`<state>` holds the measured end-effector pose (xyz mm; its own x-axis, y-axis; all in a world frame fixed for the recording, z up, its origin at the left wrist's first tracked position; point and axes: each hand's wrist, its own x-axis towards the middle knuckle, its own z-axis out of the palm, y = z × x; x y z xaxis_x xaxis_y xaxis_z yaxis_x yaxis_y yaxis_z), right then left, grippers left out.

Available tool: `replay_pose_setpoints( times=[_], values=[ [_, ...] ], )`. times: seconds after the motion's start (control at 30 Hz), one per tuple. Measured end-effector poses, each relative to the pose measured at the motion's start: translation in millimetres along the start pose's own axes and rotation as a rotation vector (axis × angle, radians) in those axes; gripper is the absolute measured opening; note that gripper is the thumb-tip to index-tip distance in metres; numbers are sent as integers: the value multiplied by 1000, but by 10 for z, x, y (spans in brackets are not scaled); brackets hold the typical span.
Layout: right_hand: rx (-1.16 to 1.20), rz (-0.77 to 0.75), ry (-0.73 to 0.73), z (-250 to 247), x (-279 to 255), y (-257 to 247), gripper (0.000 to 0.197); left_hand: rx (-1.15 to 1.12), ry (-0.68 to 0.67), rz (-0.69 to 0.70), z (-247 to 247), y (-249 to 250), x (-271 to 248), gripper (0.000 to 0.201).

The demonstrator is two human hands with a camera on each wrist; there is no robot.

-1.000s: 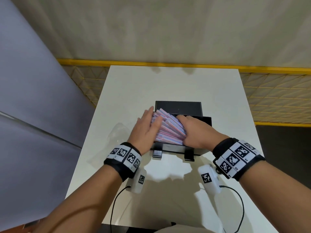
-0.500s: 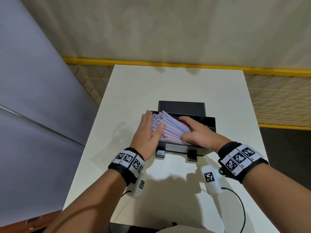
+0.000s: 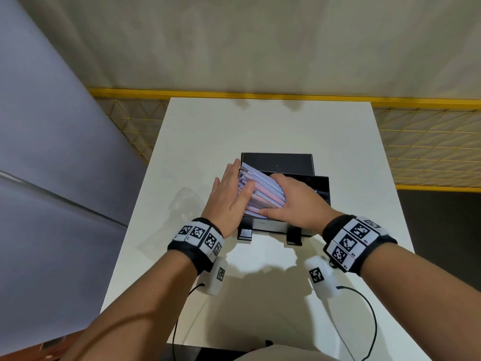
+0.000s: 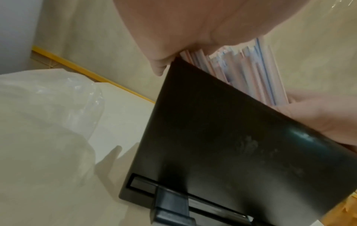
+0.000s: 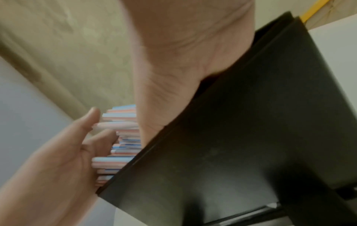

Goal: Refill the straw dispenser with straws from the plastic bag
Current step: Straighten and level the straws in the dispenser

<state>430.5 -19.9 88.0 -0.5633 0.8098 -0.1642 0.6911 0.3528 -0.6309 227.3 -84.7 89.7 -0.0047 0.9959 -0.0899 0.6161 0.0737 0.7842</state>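
A black straw dispenser (image 3: 270, 225) stands mid-table with its lid (image 3: 276, 162) open at the back. A bundle of pink and blue striped straws (image 3: 263, 194) lies askew in its top, sticking up above the rim. My left hand (image 3: 226, 199) presses flat, fingers straight, against the straws' left ends (image 5: 119, 137). My right hand (image 3: 296, 204) spans the bundle, fingers curled over its far side and thumb along its near side. The left wrist view shows the straws (image 4: 251, 73) above the dispenser wall (image 4: 231, 145). The clear plastic bag (image 3: 182, 204) lies crumpled left of the dispenser.
The white table (image 3: 260, 126) has bare surface behind and in front of the dispenser. A yellow-framed mesh fence (image 3: 429, 152) runs behind and to the right. A grey panel (image 3: 52, 152) stands close on the left. Wrist-camera cables (image 3: 364, 321) hang near the front edge.
The right hand went from pressing on top of the straws to spanning the bundle. The left hand slid farther along the straws' left ends, and the bundle looks more gathered.
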Motion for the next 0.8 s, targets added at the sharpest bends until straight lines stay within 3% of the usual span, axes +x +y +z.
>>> replay_pose_setpoints(
  times=[0.2, 0.33, 0.5, 0.7, 0.8],
  values=[
    [-146, -49, -102, -91, 65, 22, 75, -14, 41, 1, 33, 10, 10, 90],
    [-266, -12, -60, -117, 87, -53, 74, 128, 45, 17, 23, -58, 22, 99],
    [-380, -19, -16, -199, 69, -169, 68, 148, 38, -7, -55, -144, -70, 103],
    [-495, -50, -84, -255, 44, -216, 63, 535, -32, 108, -125, -263, -74, 108],
    [-515, -39, -125, -232, 38, -173, 61, 583, -60, 125, -154, -235, -85, 111]
  ],
)
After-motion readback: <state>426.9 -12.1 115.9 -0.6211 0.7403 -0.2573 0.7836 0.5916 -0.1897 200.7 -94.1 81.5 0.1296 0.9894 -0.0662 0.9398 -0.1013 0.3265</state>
